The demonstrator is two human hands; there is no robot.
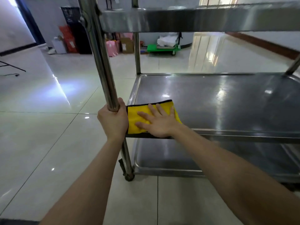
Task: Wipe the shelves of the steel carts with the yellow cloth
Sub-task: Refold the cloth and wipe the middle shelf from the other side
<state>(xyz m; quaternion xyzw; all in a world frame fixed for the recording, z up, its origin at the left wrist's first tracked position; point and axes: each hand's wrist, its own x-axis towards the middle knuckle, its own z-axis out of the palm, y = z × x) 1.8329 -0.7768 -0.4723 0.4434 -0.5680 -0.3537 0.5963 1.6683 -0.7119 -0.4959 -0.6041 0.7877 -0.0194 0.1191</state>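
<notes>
Right hand [159,122] is pressing flat, fingers spread, on folded yellow cloth [138,117] atop glossy steel middle shelf [227,101]; left hand [113,119] is gripping round cart post [103,70].

— What is seen of the person?
— Two bare arms are seen from the bottom of the frame, with the left hand [113,118] and right hand [158,121]. No sleeves, rings or watch are seen.

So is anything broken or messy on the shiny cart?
Nothing stands out. The folded yellow cloth lies flat at the near-left corner of the steel cart's middle shelf under the right hand; the left hand grips the steel upright post. No spills or dents show.
</notes>
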